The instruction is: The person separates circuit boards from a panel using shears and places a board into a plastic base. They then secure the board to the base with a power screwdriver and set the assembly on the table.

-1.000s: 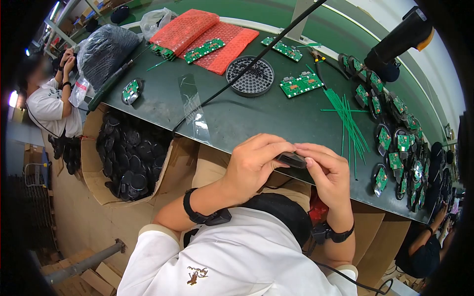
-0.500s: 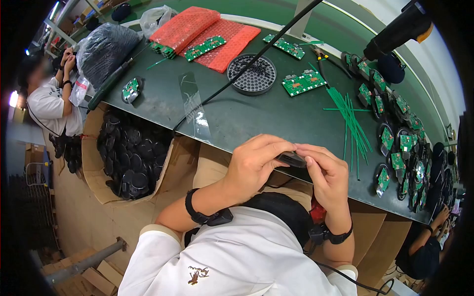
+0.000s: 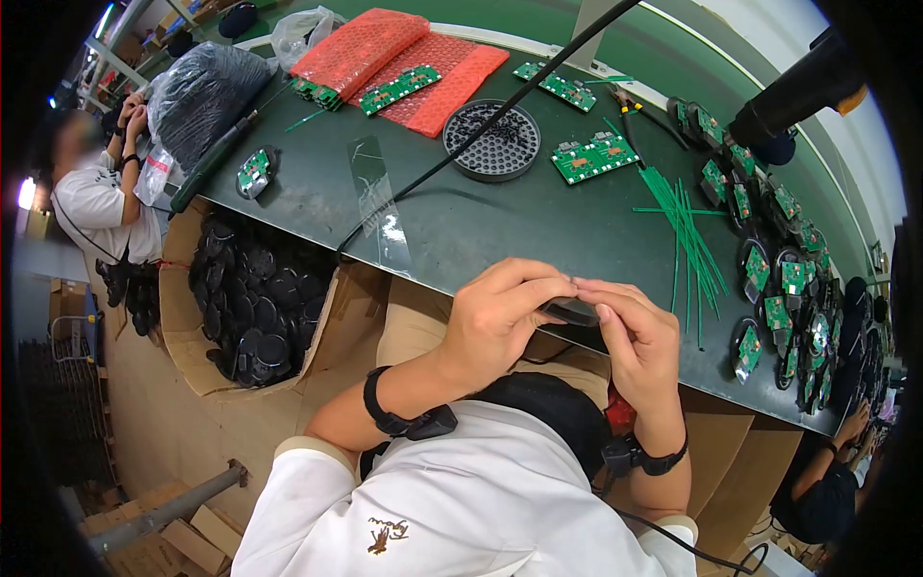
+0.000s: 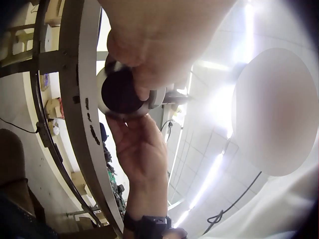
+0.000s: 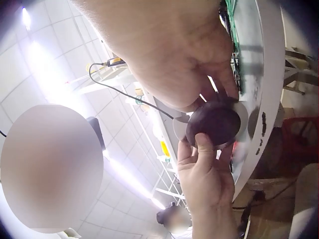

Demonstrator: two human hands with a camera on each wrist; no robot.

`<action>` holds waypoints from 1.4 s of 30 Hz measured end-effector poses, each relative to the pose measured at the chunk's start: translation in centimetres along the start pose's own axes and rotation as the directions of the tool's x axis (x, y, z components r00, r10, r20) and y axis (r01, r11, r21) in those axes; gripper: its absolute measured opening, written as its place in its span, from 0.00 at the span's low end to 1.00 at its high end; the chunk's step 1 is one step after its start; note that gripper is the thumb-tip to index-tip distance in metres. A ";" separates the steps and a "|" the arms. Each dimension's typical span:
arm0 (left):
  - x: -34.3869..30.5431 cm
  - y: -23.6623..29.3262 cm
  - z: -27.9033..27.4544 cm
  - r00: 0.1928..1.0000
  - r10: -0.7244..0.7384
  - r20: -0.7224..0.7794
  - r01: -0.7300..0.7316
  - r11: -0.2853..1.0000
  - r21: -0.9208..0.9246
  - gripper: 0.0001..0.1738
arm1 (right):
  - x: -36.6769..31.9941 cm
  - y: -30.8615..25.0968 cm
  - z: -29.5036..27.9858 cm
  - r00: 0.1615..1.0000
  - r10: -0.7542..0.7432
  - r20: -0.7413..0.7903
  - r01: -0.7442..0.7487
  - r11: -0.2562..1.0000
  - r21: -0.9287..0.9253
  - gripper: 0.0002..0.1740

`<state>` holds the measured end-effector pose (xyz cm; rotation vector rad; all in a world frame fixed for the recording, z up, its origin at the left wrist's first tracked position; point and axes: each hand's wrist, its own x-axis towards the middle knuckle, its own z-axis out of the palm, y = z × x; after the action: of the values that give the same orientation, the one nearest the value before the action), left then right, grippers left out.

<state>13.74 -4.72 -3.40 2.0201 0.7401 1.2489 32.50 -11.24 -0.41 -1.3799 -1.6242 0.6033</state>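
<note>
A round black plastic case [image 3: 574,312] is held between both hands over the front edge of the table. My left hand [image 3: 502,322] grips its left side, with the fingers bent over the top. Thumb and fingers of my right hand [image 3: 642,332] pinch the right side. In the right wrist view the smooth dark face of the case [image 5: 215,124] shows, with the left thumb pressed on its rim. The left wrist view shows the case [image 4: 119,91] with the right hand [image 4: 142,147] behind it. The fingers hide part of its edge.
Many cases with green circuit boards [image 3: 793,277] crowd the right side. Green sticks [image 3: 683,231], a round tray of small black parts [image 3: 492,163], pliers [image 3: 630,120] and red bubble wrap [image 3: 361,48] lie on the table. A carton [image 3: 173,332] holds black shells.
Both hands keep nearly the same hold on the case. The case has tilted slightly between the fingers, and the head view has shifted a little.
</note>
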 end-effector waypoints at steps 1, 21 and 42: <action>0.0 0.1 0.0 1.000 0.000 0.000 0.000 1.000 0.000 0.18 | 0.0 0.0 0.0 1.000 -0.007 -0.001 0.007 1.000 -0.010 0.09; -0.2 0.2 0.0 0.999 -0.048 0.021 0.048 0.999 -0.009 0.20 | -0.3 0.1 0.4 0.997 -0.073 -0.002 0.073 0.996 -0.042 0.16; 0.6 0.3 -1.1 0.985 -0.047 0.166 0.054 0.998 -0.043 0.14 | -0.3 0.2 1.3 0.984 -0.119 -0.135 0.102 0.986 -0.129 0.12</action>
<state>13.03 -4.20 -2.50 2.0250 0.6716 1.0456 31.43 -11.27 -1.30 -1.3768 -1.6317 0.3373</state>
